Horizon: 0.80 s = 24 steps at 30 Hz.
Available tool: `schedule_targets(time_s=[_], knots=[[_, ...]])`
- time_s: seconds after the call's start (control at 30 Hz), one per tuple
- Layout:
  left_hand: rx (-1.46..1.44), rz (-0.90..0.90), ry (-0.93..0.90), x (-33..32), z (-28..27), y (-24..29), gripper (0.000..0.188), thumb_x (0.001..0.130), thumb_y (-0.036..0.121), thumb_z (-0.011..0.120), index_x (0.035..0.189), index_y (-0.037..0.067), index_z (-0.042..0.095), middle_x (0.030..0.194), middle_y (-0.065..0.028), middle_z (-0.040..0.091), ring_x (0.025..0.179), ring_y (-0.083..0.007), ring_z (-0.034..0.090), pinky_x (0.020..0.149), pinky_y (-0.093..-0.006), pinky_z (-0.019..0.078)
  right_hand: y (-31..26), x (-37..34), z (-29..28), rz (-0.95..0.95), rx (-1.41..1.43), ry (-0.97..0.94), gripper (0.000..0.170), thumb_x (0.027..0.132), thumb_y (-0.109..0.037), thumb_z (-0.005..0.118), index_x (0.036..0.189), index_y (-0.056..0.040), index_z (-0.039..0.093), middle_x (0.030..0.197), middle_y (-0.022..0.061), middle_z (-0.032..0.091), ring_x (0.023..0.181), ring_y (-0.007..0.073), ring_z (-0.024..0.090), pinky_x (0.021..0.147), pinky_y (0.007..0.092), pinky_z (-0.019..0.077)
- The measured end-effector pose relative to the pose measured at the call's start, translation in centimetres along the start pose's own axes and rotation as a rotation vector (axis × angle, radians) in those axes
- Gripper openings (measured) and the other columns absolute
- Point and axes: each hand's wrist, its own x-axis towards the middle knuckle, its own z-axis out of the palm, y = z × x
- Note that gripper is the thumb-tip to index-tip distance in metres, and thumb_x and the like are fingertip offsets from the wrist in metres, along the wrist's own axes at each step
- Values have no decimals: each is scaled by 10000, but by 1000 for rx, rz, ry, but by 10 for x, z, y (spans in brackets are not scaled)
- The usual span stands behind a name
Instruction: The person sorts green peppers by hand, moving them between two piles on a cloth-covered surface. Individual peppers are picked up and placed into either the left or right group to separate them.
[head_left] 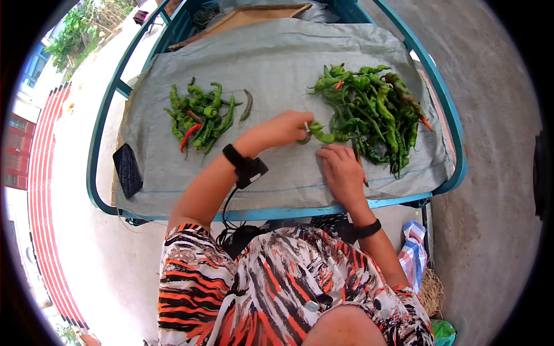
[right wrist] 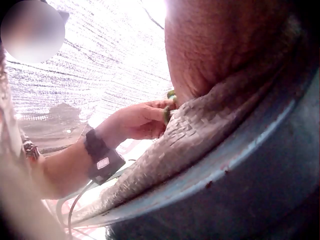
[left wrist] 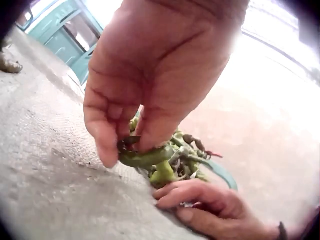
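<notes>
My left hand (head_left: 287,128) is over the middle of the grey woven sheet, and its thumb and fingers pinch a green chili pepper (left wrist: 147,158). That pepper sits beside the left edge of a large pile of green chili peppers (head_left: 375,112). In front of this pile my right hand (head_left: 345,173) rests on the sheet, fingers loosely bent, with nothing seen in its grasp. A smaller pile of green chili peppers (head_left: 202,115) lies to the left, with one red chili pepper (head_left: 190,137) on it. In the right wrist view my right fingers are hidden behind the sheet's fold.
The grey sheet (head_left: 277,69) covers a cart bed with a blue metal rail (head_left: 104,132). A dark patterned pouch (head_left: 127,170) lies at the sheet's left edge. One brownish chili (head_left: 247,105) lies apart from the small pile. Behind stands a woven tray (head_left: 254,14).
</notes>
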Motion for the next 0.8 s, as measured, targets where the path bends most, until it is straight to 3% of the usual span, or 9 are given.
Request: schedule_targets(time_s=[0.07,0.17,0.47,0.57,0.7,0.8], knots=[[-335,-132,-91,-16,-8,6,200,874,47,596,1073,35,595,905,-71,642,782,-191,624,685,-316,503,0,0,1,1,2,8,269,802,-17,651,1053,-111,681,1111,55,667,1063,287,611,865,385,528],[-394,-158,46,-41,-5,10,198,905,54,579,1099,18,598,879,-21,605,747,-101,582,655,-262,491,2,0,3,-6,-3,17,264,806,-19,649,1049,-114,686,1108,55,671,1057,289,612,867,388,527],[-378,-393,590,-117,-4,13,234,917,93,605,1141,26,618,942,-36,652,717,-100,652,584,-250,482,2,-1,6,-9,-25,19,239,825,-13,653,1046,-97,690,1137,59,676,1074,291,611,884,392,521],[-407,-493,750,-132,-12,-10,238,909,97,621,1120,-10,646,931,-90,671,681,-125,672,583,-269,515,-1,0,3,2,-17,8,247,825,-6,650,1054,-89,690,1143,63,674,1079,294,609,894,390,516],[-383,-435,1035,-149,-17,-45,251,955,139,610,1151,-8,664,902,-69,658,670,-117,663,567,-257,508,-1,0,3,4,-18,-6,249,827,3,645,1058,-79,689,1154,72,671,1091,299,604,919,393,504],[-173,-469,1059,-157,-27,-51,275,982,145,596,1209,-4,644,850,-36,636,655,-100,627,576,-244,483,-2,0,3,2,-28,-11,252,827,5,644,1061,-80,688,1154,74,671,1095,300,602,925,395,501]])
